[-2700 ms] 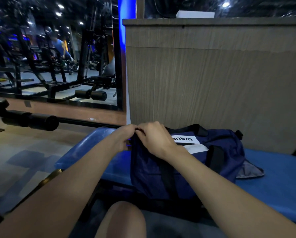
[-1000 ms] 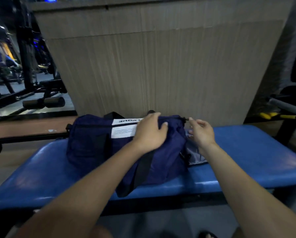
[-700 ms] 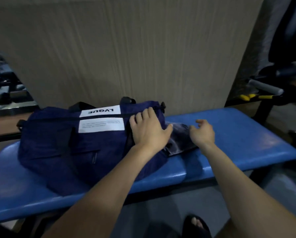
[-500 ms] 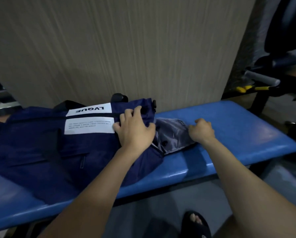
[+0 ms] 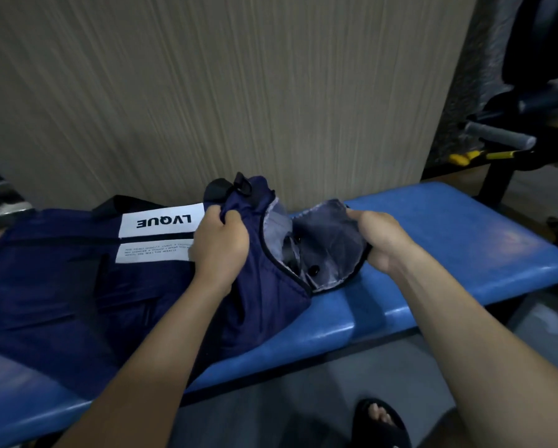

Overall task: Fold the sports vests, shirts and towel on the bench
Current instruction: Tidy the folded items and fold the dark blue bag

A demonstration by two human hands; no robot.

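- On the blue bench [image 5: 449,227], 1 navy duffel bag [image 5: 77,279] lies left of centre.
- 2 hands: left hand [image 5: 219,247] grips the bag's right end; right hand [image 5: 379,239] pinches 1 grey-lined flap [image 5: 329,240].
- No vests, shirts or towel visible.

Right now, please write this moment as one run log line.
stage: opening bag | left hand: grips navy duffel bag | right hand: pulls grey end flap | blue bench: no clothes visible

Wood-grain panel wall [image 5: 239,92] (dimly lit), grey floor [image 5: 303,399], gym frame [image 5: 504,140].
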